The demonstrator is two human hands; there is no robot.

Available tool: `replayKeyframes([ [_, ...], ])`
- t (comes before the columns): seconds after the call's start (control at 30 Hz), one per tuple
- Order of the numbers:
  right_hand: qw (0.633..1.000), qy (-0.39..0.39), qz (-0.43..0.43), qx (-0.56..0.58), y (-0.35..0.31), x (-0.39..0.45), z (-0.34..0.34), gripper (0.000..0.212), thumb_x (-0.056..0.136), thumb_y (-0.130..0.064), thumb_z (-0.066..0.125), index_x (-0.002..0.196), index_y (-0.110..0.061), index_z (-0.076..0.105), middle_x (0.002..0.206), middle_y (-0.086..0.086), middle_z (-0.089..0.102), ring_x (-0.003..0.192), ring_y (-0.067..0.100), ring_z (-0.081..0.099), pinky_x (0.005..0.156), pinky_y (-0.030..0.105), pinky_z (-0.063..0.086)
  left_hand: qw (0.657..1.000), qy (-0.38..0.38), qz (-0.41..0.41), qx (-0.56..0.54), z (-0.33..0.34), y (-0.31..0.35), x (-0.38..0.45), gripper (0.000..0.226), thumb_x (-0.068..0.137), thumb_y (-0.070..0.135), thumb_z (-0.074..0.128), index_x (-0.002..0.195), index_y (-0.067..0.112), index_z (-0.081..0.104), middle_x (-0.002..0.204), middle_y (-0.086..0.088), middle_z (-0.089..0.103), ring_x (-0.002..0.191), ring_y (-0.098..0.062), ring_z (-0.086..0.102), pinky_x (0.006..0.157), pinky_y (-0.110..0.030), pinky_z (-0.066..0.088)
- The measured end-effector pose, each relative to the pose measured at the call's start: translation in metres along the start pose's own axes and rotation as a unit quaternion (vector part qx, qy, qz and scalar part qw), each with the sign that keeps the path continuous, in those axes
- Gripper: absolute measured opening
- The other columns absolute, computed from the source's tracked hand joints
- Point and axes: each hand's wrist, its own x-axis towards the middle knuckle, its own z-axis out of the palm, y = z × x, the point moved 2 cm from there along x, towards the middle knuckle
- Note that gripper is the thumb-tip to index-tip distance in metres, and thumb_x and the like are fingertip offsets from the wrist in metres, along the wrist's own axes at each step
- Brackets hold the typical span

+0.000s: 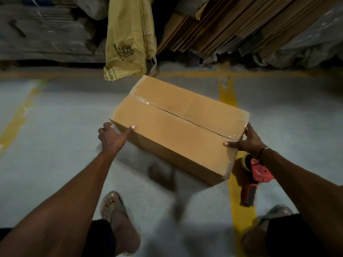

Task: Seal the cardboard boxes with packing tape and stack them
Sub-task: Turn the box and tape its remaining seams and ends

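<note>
I see my left hand (113, 135) gripping the near left corner of the cardboard box (178, 125), thumb laid along its top edge and fingers round the end. My right hand (246, 138) clasps the right corner, thumb on top. The box sits on the grey floor (55, 136), its centre seam covered with clear tape. A red tape dispenser (257, 175) lies just beside it on a yellow line (227, 95). Behind hangs a yellow sack (128, 38); I read only "SOLUBL".
</note>
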Motion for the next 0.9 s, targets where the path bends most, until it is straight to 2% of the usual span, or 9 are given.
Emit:
replayKeyframes([
  [0.13, 0.998, 0.013, -0.005, 0.054, -0.006, -0.007, 0.0, 0.137, 0.033, -0.059, 0.102, 0.151, -0.051, 0.032, 0.155, -0.007, 0.046, 0.141, 0.024, 0.044, 0.101, 0.061, 0.052, 0.999, -0.018, 0.026, 0.026, -0.006, 0.017, 0.041, 0.12, 0.07, 0.07, 0.084, 0.158, 0.011, 0.027, 0.16, -0.018, 0.029, 0.147, -0.041, 0.033, 0.117, -0.058, 0.036],
  [0.23, 0.993, 0.031, 0.023, 0.108, 0.0, -0.007, 0.001, 0.137, 0.036, -0.045, 0.102, 0.155, -0.041, 0.035, 0.158, -0.002, 0.044, 0.142, 0.026, 0.043, 0.097, 0.057, 0.056, 0.998, -0.051, 0.021, 0.036, -0.004, 0.024, 0.062, 0.121, 0.071, 0.066, 0.085, 0.16, 0.01, 0.026, 0.161, -0.019, 0.024, 0.144, -0.043, 0.038, 0.114, -0.054, 0.039],
  [0.33, 0.985, 0.054, 0.024, 0.16, -0.003, 0.006, -0.001, 0.125, 0.042, -0.029, 0.097, 0.155, -0.03, 0.041, 0.157, -0.001, 0.045, 0.141, 0.028, 0.045, 0.093, 0.051, 0.058, 0.997, -0.035, 0.028, 0.06, -0.003, 0.025, 0.078, 0.119, 0.07, 0.067, 0.085, 0.157, 0.006, 0.032, 0.157, -0.022, 0.029, 0.141, -0.044, 0.042, 0.111, -0.053, 0.043],
  [0.47, 0.987, 0.077, -0.005, 0.142, -0.01, 0.031, -0.008, 0.112, 0.048, -0.029, 0.098, 0.15, -0.026, 0.05, 0.15, -0.003, 0.054, 0.135, 0.025, 0.053, 0.1, 0.053, 0.055, 0.994, -0.064, 0.047, 0.071, 0.009, 0.018, 0.085, 0.117, 0.066, 0.064, 0.089, 0.152, 0.004, 0.036, 0.151, -0.022, 0.042, 0.138, -0.04, 0.045, 0.107, -0.052, 0.044],
  [0.57, 0.981, 0.161, 0.008, 0.11, -0.018, 0.04, -0.009, 0.094, 0.059, -0.025, 0.099, 0.143, -0.018, 0.058, 0.144, 0.005, 0.061, 0.128, 0.023, 0.059, 0.104, 0.051, 0.053, 0.998, -0.034, 0.05, 0.031, 0.018, 0.012, 0.068, 0.114, 0.069, 0.062, 0.088, 0.152, 0.003, 0.035, 0.15, -0.021, 0.042, 0.136, -0.04, 0.046, 0.107, -0.05, 0.044],
  [0.63, 0.972, 0.213, 0.038, 0.092, -0.021, 0.039, -0.007, 0.083, 0.06, -0.034, 0.098, 0.134, -0.014, 0.064, 0.135, 0.01, 0.067, 0.118, 0.023, 0.065, 0.102, 0.05, 0.055, 0.998, -0.019, 0.056, 0.024, 0.022, 0.008, 0.054, 0.111, 0.074, 0.061, 0.086, 0.152, 0.002, 0.033, 0.149, -0.023, 0.039, 0.135, -0.042, 0.047, 0.106, -0.049, 0.044],
  [0.7, 0.97, 0.225, 0.068, 0.066, -0.021, 0.029, -0.003, 0.081, 0.06, -0.057, 0.091, 0.126, -0.016, 0.069, 0.128, 0.012, 0.07, 0.113, 0.026, 0.067, 0.1, 0.05, 0.056, 0.998, -0.013, 0.056, 0.016, 0.025, 0.001, 0.04, 0.11, 0.076, 0.061, 0.084, 0.151, 0.0, 0.032, 0.148, -0.026, 0.038, 0.132, -0.045, 0.047, 0.106, -0.051, 0.045],
  [0.8, 0.965, 0.197, 0.17, 0.03, -0.006, 0.002, 0.009, 0.088, 0.069, -0.082, 0.071, 0.123, -0.013, 0.069, 0.124, 0.015, 0.069, 0.113, 0.039, 0.064, 0.099, 0.053, 0.055, 0.999, -0.003, 0.036, -0.005, 0.027, -0.012, 0.016, 0.11, 0.076, 0.061, 0.083, 0.15, 0.0, 0.032, 0.145, -0.026, 0.038, 0.131, -0.047, 0.047, 0.106, -0.054, 0.045],
  [0.9, 0.953, 0.142, 0.257, 0.077, 0.009, -0.041, 0.03, 0.089, 0.059, -0.093, 0.067, 0.101, -0.014, 0.063, 0.103, 0.011, 0.067, 0.098, 0.038, 0.064, 0.091, 0.054, 0.057, 0.999, 0.016, 0.023, -0.015, 0.026, -0.02, -0.014, 0.108, 0.077, 0.058, 0.084, 0.15, -0.002, 0.032, 0.144, -0.027, 0.039, 0.131, -0.047, 0.046, 0.105, -0.054, 0.045],
])
